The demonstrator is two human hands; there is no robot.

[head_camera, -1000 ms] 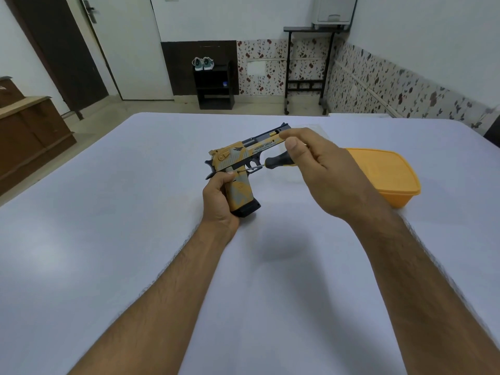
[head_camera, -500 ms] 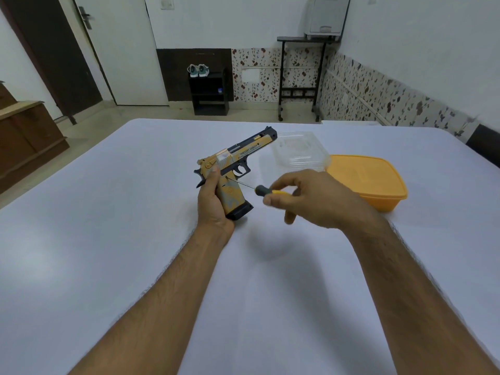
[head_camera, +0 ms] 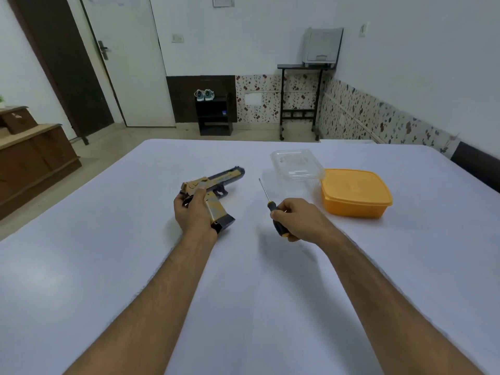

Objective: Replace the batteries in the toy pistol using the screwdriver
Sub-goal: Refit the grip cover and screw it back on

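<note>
From the head view, my left hand [head_camera: 193, 212] has its grip wrapped round the handle of the toy pistol [head_camera: 213, 194], thumb lying over the rear of the slide, the gun low over the white desk [head_camera: 108, 239] on its side with the barrel pointing away and to the right. My right hand [head_camera: 299, 221] has its grip closed on the black-and-yellow handle of the screwdriver [head_camera: 270, 204], fingers curled round it, the thin shaft pointing up and away from me — its tip is well apart from the pistol, in no screw at all. Beyond the tip sits a clear plastic container [head_camera: 296, 165], and just beside that an orange lidded box [head_camera: 355, 192].

I can't see a battery cover or its screw from here; my own fingers hide much of the handle. I judge the risk lies there: if I bring the tip in blind or at a slant, it could slip off the screw head and chew it, or skid into my left hand. A freed screw could also roll away across the white desk — the clear plastic container looks the sensible place for it.
</note>
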